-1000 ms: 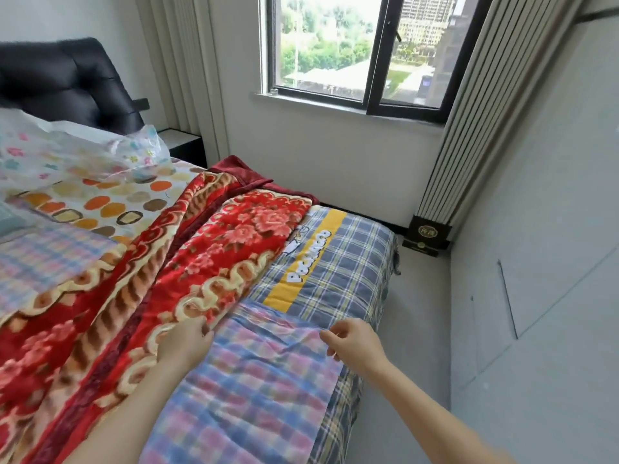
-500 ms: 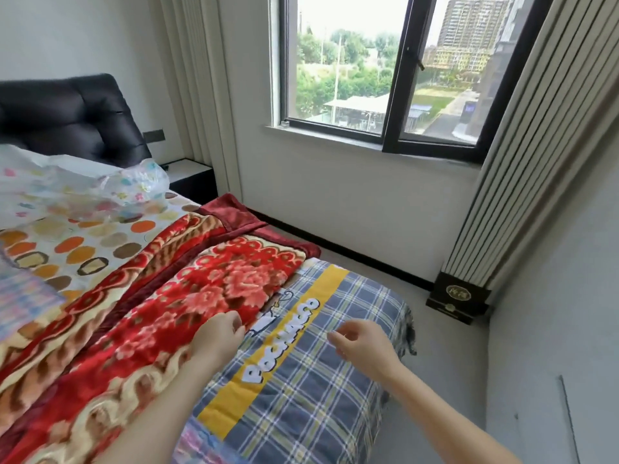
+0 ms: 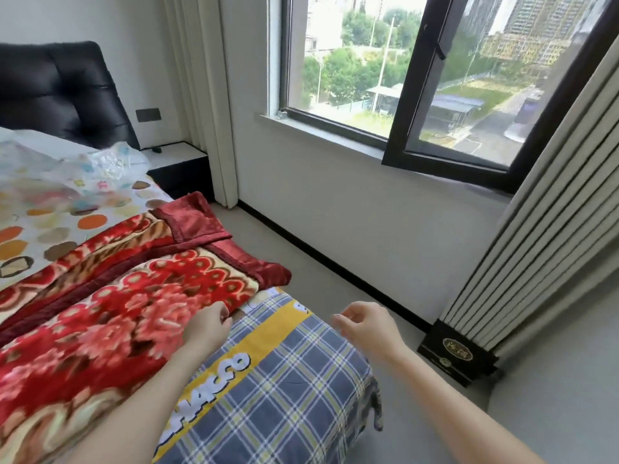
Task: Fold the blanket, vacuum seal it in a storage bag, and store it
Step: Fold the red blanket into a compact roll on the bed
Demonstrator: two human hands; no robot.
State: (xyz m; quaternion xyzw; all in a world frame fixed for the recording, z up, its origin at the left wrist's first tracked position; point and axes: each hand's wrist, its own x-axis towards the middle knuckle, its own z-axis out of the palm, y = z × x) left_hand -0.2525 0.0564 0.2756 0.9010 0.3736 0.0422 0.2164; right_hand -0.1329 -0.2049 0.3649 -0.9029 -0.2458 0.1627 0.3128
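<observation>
The red floral blanket [image 3: 134, 296] lies half-folded along the bed [image 3: 284, 380], so folding is likely the step in hand: left hand [image 3: 207, 329] curled at its window-side edge, grip unclear, right hand [image 3: 365, 324] loose and empty just beside that edge; next, seize that hem, with open floor [image 3: 335, 262] beyond the blanket's corner.

A home bedroom: bed [image 3: 268, 380] with padded headboard [image 3: 60, 95], nightstand [image 3: 177, 162], curtained window [image 3: 385, 61].

Daylit window [image 3: 385, 72], white walls [image 3: 351, 209], grey floor [image 3: 335, 296]
</observation>
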